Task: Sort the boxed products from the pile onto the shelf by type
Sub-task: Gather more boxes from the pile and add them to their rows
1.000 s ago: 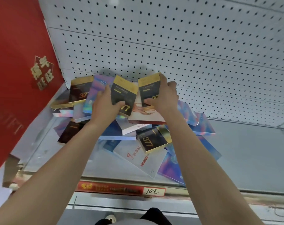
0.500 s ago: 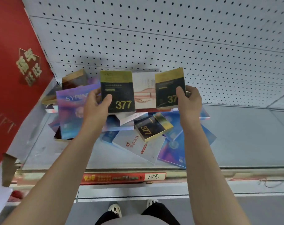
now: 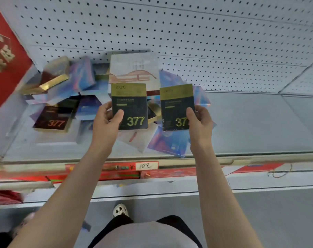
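Item: two matching dark-and-gold "377" boxes, lifted clear of the pile.

My left hand (image 3: 106, 120) pinches one 377 box (image 3: 129, 104), thumb on its face; my right hand (image 3: 199, 122) pinches the second 377 box (image 3: 177, 106) just beside it, both upright, faces toward me. The pile (image 3: 77, 90) lies behind and left of my grip on the shelf (image 3: 259, 126). Step, as I judge it: pairing by type. Next: set both together on the bare shelf right of my right hand.
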`<action>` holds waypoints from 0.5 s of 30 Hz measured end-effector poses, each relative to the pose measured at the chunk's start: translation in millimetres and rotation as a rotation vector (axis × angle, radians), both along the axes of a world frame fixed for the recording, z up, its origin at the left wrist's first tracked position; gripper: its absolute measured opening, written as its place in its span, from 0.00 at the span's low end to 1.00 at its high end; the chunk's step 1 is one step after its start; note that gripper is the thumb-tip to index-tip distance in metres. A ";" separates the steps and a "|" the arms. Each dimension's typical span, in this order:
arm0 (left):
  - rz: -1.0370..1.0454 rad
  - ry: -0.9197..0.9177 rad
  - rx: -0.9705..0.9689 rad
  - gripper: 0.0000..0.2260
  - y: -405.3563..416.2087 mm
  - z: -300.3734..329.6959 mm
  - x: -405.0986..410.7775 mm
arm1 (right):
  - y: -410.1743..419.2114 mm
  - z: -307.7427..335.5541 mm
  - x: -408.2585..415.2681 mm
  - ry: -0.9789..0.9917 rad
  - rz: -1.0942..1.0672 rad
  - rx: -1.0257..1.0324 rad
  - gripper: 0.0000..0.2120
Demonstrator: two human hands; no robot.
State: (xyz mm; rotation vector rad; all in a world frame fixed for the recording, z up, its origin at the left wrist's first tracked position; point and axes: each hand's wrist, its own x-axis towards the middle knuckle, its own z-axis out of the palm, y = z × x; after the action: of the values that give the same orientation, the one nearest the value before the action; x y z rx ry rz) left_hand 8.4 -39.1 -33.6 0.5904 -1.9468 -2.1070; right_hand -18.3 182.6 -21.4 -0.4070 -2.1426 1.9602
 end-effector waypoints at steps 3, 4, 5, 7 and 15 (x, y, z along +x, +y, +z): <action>-0.039 -0.001 -0.014 0.11 46.6 -1.4 16.9 | 46.2 -0.1 19.5 -0.034 -0.003 -0.045 0.03; -0.053 -0.002 -0.015 0.11 65.2 -2.9 23.0 | 65.7 -1.0 27.4 -0.039 -0.011 -0.042 0.04; -0.070 -0.004 -0.017 0.12 84.9 -4.1 28.7 | 86.9 -1.5 35.5 -0.043 -0.020 -0.038 0.05; -0.117 -0.001 -0.021 0.13 129.0 -6.4 39.4 | 134.0 -2.2 54.4 -0.053 -0.047 -0.045 0.07; -0.384 -0.010 -0.034 0.14 323.4 -18.1 66.5 | 328.8 -10.3 136.2 -0.076 -0.273 -0.056 0.09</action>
State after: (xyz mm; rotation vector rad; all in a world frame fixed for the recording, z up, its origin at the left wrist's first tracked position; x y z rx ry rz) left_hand 74.9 284.3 -51.7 0.2321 -2.2440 -2.2774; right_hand 118.0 511.4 -31.7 -0.7513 -1.9561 1.8802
